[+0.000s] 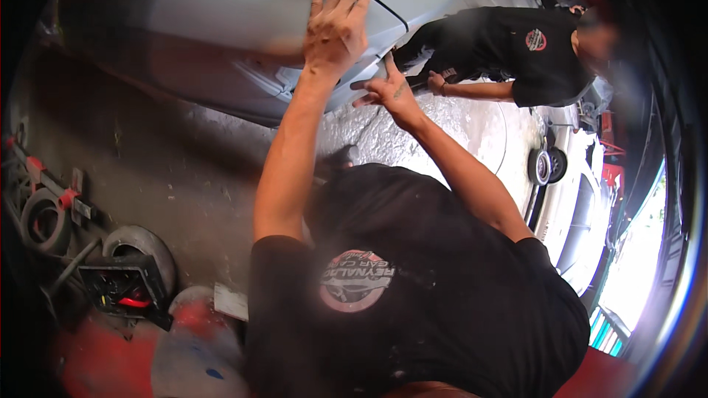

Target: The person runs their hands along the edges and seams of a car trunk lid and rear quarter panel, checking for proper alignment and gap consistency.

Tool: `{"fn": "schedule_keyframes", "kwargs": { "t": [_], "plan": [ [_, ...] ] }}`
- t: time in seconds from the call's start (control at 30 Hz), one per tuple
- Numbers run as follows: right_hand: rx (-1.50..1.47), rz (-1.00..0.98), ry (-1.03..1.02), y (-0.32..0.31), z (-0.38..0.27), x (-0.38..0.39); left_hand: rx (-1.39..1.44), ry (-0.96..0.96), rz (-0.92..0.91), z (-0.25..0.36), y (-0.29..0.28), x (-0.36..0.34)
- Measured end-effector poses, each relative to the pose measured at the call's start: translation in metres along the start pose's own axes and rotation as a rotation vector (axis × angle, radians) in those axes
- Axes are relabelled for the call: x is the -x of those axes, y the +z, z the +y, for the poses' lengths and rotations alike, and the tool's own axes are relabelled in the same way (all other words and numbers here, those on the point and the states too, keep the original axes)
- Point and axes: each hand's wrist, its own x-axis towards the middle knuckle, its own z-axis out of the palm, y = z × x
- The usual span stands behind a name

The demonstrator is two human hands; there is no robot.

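A large pale grey car body panel [199, 15] fills the upper part of the head view, with a dark seam running down to its right corner. My left hand [335, 37] lies on the panel beside that seam, fingers stretched out and spread. Lower and to the right, my right hand [394, 96] is at the panel's lower right edge. One of its fingers points up against the edge, while the others reach left, apart from each other. I see nothing held in either hand. Whether the right fingertips press on the edge, I cannot tell.
A person in a black T-shirt [509, 51] stands close by on the right, one arm bent. Tyres [144, 243] and a black box [122, 284] with something red in it lie at lower left. A white car [571, 206] and small wheels [542, 167] are at right.
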Motion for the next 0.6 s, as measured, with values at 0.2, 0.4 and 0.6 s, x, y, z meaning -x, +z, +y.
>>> {"fn": "schedule_keyframes", "kwargs": {
  "t": [0.2, 0.4, 0.6],
  "plan": [
    [0.04, 0.127, -0.092, -0.01, -0.012, -0.013, 0.016, 0.005, -0.017, -0.003, 0.001, -0.004],
    [-0.004, 0.118, -0.031, -0.003, -0.012, -0.014, -0.049, 0.046, -0.011, -0.001, -0.011, -0.006],
    [-0.108, 0.14, -0.022, -0.01, 0.002, -0.013, 0.009, -0.012, -0.069, 0.009, -0.005, -0.003]
  ]
}}
